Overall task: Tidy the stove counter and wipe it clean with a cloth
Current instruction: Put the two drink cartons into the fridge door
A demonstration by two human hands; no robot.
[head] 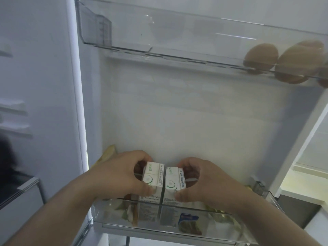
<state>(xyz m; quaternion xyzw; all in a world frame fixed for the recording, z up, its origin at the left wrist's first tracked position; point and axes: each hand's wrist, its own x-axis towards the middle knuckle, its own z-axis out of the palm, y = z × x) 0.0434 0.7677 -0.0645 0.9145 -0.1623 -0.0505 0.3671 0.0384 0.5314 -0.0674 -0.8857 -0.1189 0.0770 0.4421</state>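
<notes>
Head view:
- Two small white cartons stand in the lower door shelf (pixel 110 213) of an open fridge.
- The left carton (pixel 153 175) and the right carton (pixel 174 178) are just beside each other, near the middle of the shelf.
- Both cartons stand up straight. Their long side runs up and down, and their flat tops with green print face up at the camera.
- The left hand (pixel 120 173) grips the left carton near its top, with the thumb in front and the fingers curled round the back.
- The right hand (pixel 200 180) grips the right carton the same way from the other side.
- The shelf is made of see-through plastic. More packets sit in it, and one has a blue label (pixel 189 218).
- A yellow thing (pixel 108 153) sticks up behind the left hand. It is too blurry to tell what it is.
- The inside of the fridge door (pixel 177 112) is plain white.
- Higher up is another see-through upper shelf (pixel 159 32), with brown eggs (pixel 260 55) at its right end.
- Far right, past the door, a pale desk (pixel 301 186) shows in the kitchen.
</notes>
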